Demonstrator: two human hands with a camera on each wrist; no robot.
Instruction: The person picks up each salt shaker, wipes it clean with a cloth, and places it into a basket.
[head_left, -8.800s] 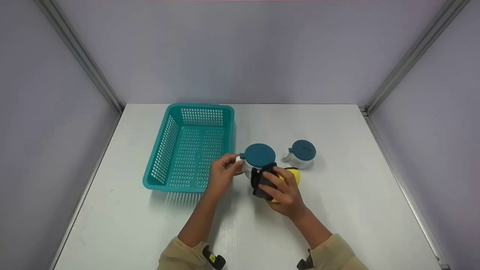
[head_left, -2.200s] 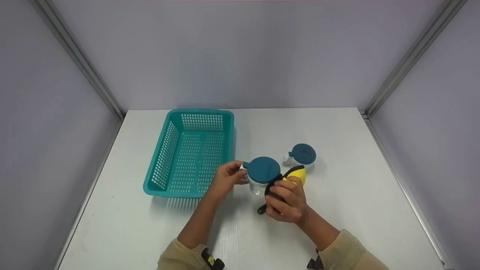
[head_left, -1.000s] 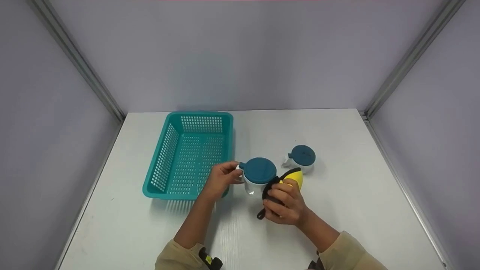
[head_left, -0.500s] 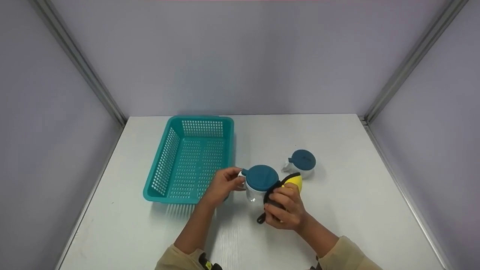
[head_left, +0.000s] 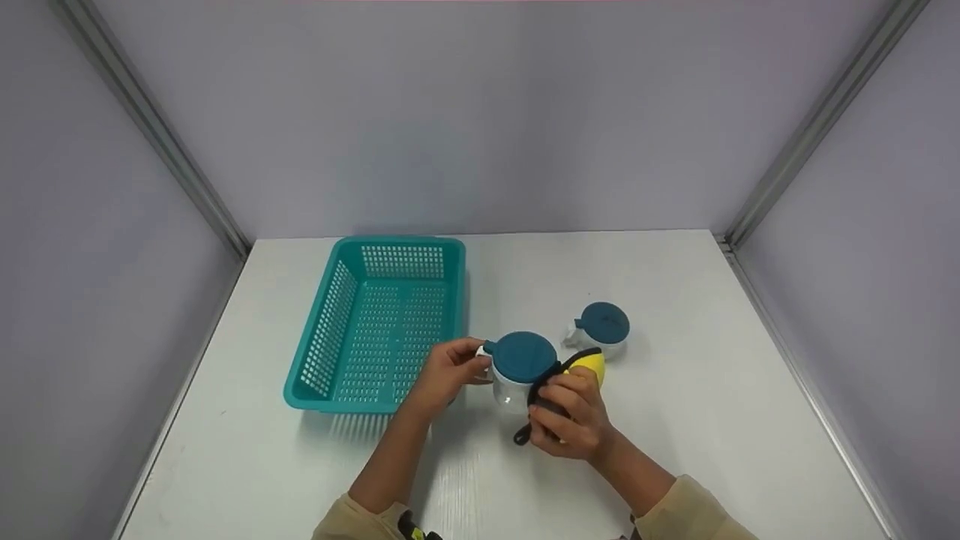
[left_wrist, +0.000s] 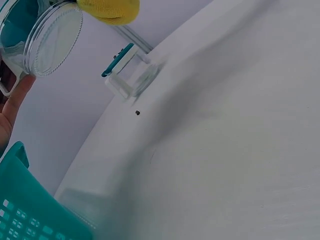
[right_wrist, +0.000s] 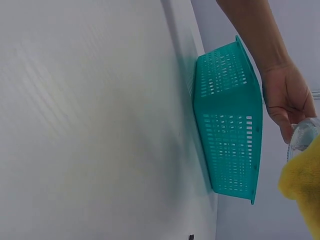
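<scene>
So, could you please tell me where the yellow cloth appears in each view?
Head: yellow cloth centre, in the right hand.
Left wrist: top edge, left of centre.
Right wrist: bottom right corner.
Shared landmark: teal basket.

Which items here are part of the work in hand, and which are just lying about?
In use: lidded clear jar, held at its handle by the left hand; yellow-and-black cloth, gripped by the right hand.
Idle: second lidded jar; teal basket; white table.
</scene>
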